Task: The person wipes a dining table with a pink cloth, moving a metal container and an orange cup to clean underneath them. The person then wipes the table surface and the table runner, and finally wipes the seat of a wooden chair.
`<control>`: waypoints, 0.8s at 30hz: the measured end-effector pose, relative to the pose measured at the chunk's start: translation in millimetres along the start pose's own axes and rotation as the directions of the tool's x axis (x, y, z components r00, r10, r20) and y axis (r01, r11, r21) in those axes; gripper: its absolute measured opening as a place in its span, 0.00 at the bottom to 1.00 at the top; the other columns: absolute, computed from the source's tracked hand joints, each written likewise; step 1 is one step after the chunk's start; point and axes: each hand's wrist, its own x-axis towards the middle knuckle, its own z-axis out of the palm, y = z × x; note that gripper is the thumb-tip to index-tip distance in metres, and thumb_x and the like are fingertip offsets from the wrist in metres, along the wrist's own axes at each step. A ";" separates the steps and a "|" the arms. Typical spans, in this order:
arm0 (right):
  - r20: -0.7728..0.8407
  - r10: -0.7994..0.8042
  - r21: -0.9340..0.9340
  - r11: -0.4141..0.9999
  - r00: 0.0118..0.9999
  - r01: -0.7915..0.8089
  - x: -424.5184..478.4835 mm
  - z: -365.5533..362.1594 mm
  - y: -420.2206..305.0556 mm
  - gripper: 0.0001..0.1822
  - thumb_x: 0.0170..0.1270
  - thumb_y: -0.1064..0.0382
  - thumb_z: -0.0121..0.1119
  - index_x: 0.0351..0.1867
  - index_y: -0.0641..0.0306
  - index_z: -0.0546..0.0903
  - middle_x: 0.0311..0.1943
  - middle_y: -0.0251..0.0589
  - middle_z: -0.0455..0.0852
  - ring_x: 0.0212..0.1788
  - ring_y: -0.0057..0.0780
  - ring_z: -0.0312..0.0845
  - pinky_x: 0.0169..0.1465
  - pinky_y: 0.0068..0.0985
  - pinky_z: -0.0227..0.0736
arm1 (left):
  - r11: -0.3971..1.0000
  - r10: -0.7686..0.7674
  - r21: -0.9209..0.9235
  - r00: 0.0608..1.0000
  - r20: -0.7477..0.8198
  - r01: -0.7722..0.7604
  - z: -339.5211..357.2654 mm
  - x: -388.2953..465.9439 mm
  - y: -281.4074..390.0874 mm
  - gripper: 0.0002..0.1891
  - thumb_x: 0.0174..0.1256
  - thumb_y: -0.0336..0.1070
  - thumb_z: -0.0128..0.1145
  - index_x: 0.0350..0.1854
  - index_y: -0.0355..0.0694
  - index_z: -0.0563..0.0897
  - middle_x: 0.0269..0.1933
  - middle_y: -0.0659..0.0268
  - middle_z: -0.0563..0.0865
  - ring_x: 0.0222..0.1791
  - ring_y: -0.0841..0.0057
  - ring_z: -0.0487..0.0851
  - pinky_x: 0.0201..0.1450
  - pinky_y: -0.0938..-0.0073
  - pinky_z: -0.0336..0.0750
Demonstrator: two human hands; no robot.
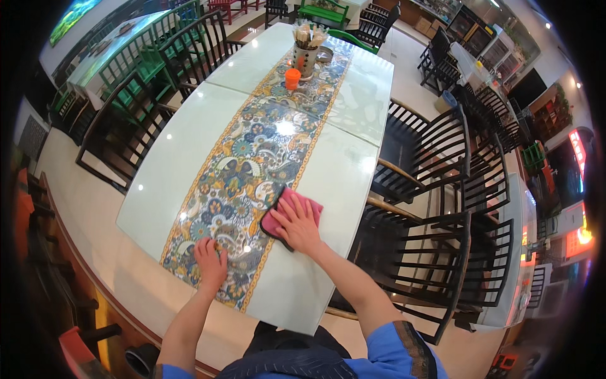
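Note:
My right hand (300,228) presses a folded pink cloth with a dark edge (313,208) flat on the dining table (331,180), its fingers spread over the fabric. The cloth lies across the right border of the paisley-patterned runner (236,180), which looks to lie under a glossy surface. My left hand (210,265) rests near the table's front end, on the runner, with fingers bent and thumb apart. I see nothing held in it.
An orange lidded container (292,79), a holder of wrapped utensils (305,57) and a round metal dish (324,54) stand towards the table's far end. Black slatted armchairs (426,265) line the right side; another black chair (125,128) stands at left.

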 end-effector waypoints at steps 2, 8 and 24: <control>-0.048 -0.037 0.012 0.999 0.998 0.037 47.3 13.4 26.0 0.26 0.66 0.46 0.58 0.66 0.39 0.76 0.74 0.36 0.64 0.80 0.44 0.44 0.77 0.55 0.36 | 1.000 -0.021 0.017 0.998 0.062 0.020 -4.7 -1.1 0.9 0.22 0.62 0.33 0.61 0.57 0.33 0.71 0.61 0.48 0.70 0.64 0.45 0.64 0.68 0.47 0.58; -0.051 0.138 -0.054 0.989 0.989 -0.140 167.4 15.1 157.9 0.29 0.68 0.37 0.50 0.67 0.39 0.75 0.74 0.31 0.64 0.80 0.44 0.43 0.77 0.57 0.30 | 0.998 -0.032 0.058 0.993 0.115 0.026 -8.6 1.2 4.5 0.22 0.63 0.33 0.60 0.57 0.33 0.71 0.62 0.48 0.69 0.64 0.47 0.64 0.68 0.47 0.58; 0.233 -0.081 0.235 0.972 0.969 0.024 83.1 -32.6 67.9 0.26 0.59 0.47 0.59 0.59 0.48 0.78 0.65 0.42 0.73 0.74 0.45 0.57 0.72 0.56 0.48 | 0.992 -0.093 0.094 0.983 0.155 0.079 -5.7 -3.3 0.4 0.22 0.63 0.32 0.57 0.58 0.32 0.70 0.64 0.49 0.69 0.66 0.47 0.62 0.68 0.45 0.56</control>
